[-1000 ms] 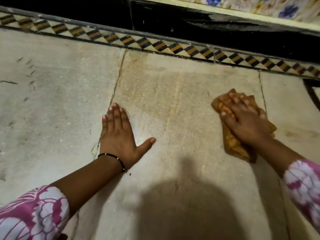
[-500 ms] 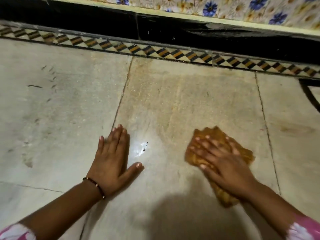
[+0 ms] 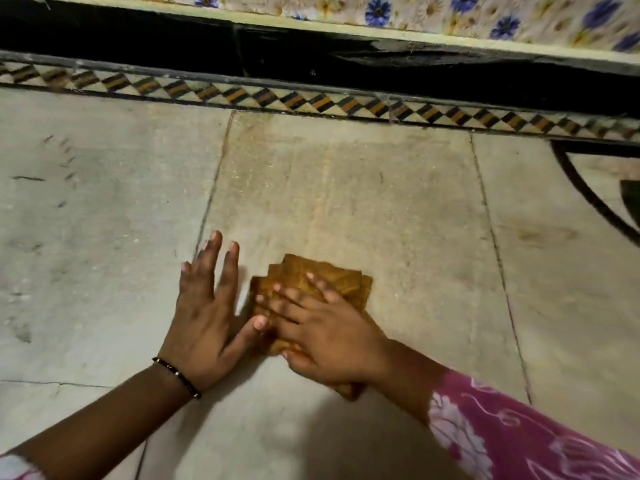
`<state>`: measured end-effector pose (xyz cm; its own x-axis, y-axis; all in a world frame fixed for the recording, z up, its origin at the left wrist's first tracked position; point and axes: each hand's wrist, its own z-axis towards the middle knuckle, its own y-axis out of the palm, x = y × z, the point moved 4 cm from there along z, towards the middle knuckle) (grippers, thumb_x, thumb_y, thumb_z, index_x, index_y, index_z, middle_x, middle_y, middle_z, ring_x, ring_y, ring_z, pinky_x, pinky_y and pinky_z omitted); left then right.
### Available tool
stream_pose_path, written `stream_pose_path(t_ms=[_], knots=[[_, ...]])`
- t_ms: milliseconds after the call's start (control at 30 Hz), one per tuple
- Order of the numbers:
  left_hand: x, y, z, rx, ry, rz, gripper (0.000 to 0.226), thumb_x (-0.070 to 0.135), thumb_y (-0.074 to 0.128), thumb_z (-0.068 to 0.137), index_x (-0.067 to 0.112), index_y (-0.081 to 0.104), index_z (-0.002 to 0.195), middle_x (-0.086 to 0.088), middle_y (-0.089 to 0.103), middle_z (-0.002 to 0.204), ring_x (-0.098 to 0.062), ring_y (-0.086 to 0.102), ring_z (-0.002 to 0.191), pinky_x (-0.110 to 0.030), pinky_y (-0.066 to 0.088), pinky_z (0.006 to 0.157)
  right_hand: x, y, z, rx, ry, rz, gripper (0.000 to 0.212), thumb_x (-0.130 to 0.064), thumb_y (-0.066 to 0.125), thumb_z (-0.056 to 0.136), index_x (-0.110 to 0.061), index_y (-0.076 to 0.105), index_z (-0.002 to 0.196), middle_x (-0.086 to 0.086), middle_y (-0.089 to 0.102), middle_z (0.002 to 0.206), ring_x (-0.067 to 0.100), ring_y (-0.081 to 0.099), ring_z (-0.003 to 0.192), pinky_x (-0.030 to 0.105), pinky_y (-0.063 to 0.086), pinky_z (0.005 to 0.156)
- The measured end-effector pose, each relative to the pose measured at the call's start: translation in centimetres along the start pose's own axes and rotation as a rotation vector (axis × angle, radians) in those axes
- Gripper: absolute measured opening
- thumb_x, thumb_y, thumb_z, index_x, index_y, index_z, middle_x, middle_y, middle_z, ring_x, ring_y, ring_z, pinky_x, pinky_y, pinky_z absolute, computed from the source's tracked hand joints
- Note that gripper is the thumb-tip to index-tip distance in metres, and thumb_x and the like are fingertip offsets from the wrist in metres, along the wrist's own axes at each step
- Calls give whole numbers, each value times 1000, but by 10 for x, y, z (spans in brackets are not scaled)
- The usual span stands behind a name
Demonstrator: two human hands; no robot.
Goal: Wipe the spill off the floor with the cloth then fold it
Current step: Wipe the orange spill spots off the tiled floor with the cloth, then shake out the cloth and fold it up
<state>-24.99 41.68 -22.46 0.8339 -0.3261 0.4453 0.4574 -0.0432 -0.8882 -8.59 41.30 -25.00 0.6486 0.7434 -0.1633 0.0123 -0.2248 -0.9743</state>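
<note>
A crumpled orange-brown cloth [image 3: 332,278] lies on the pale stone floor [image 3: 398,209] near the middle of the view. My right hand [image 3: 322,327] presses flat on top of it, fingers spread and pointing left, covering its near half. My left hand [image 3: 207,306] rests flat on the floor just left of the cloth, fingers apart, its thumb tip touching the cloth's left edge. A thin dark bracelet circles the left wrist. No wet patch or spill shows clearly on the floor.
A patterned tile border [image 3: 311,102] runs along the far edge of the floor, with a black skirting [image 3: 346,67] and a floral-tiled wall [image 3: 450,15] behind. A dark curved inlay [image 3: 588,199] marks the floor at far right. My shadow falls on the near floor.
My right hand has slid the cloth from the far right towards me and to the left, until it meets my left thumb. The left hand has stayed planted on the floor.
</note>
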Motion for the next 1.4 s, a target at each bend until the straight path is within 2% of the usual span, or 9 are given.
stream_pose_path(t_ms=[133, 333, 467, 633, 800, 967, 1067, 1300, 1400], knots=[[20, 19, -4, -155, 137, 87, 87, 71, 26, 88, 19, 0, 153, -4, -5, 160, -26, 6, 146, -45, 5, 113, 82, 9, -120, 23, 432, 62, 57, -55, 37, 85, -38, 39, 140, -3, 38, 150, 23, 34, 139, 45, 15, 111], [45, 41, 10, -394, 245, 241, 94, 77, 30, 83, 14, 15, 152, -12, 16, 157, -26, 18, 143, -41, 7, 114, 109, 7, -222, 193, 1382, 117, 63, -53, 16, 92, -28, 20, 150, 1, 20, 158, 23, 15, 144, 49, 8, 116], [46, 52, 20, -474, 278, 309, 102, 83, 29, 79, 11, 20, 150, -13, 18, 157, -27, 20, 143, -42, 9, 113, 44, 9, -139, 210, 966, 25, 52, -46, 35, 89, -25, 51, 134, 4, 53, 139, 25, 40, 132, 55, 23, 109], [41, 58, 24, -488, 258, 342, 112, 90, 30, 71, 9, 28, 148, -14, 27, 154, -24, 23, 139, -42, 17, 108, 66, 8, -83, 60, 138, -94, 58, -57, 35, 91, -39, 28, 145, -4, 29, 154, 18, 14, 145, 52, 1, 115], [40, 67, 33, -505, 229, 359, 115, 89, 29, 67, 8, 25, 148, -13, 25, 154, -23, 11, 144, -44, 13, 110, 204, -20, -129, 58, 743, 45, 74, -81, 25, 73, -55, 19, 142, -1, -14, 158, 32, -16, 144, 61, -12, 108], [49, 65, 33, -654, 91, 329, 126, 85, 46, 60, 16, -8, 151, -10, -4, 158, -21, -3, 147, -47, 10, 113, 190, -16, -174, 17, 1394, 158, 75, -76, 23, 80, -48, 6, 147, 9, -1, 158, 41, 20, 132, 54, 21, 107], [67, 49, 42, -933, -81, 463, 121, 78, 46, 74, 16, -39, 134, -4, -42, 145, -20, -27, 141, -51, -10, 114, 133, -24, -164, -48, 1327, 538, 61, -56, 32, 87, -38, 27, 145, 14, 26, 148, 42, 38, 123, 50, 36, 102], [176, -50, 65, -954, -433, 26, 106, 75, 43, 80, 19, -13, 150, -3, -13, 159, -22, -8, 147, -54, -5, 115, 72, -149, -185, 7, 1110, 931, 26, -26, 52, 96, -12, 57, 117, 5, 52, 112, 23, 56, 103, 20, 38, 74], [245, -123, 53, -792, -717, -428, 102, 69, 49, 82, 16, -4, 151, -8, 16, 158, -24, 20, 144, -41, 19, 116, 29, -245, -208, 139, 1012, 1003, 21, -26, 50, 97, -29, 54, 117, -11, 53, 118, 8, 54, 106, 4, 36, 83]])
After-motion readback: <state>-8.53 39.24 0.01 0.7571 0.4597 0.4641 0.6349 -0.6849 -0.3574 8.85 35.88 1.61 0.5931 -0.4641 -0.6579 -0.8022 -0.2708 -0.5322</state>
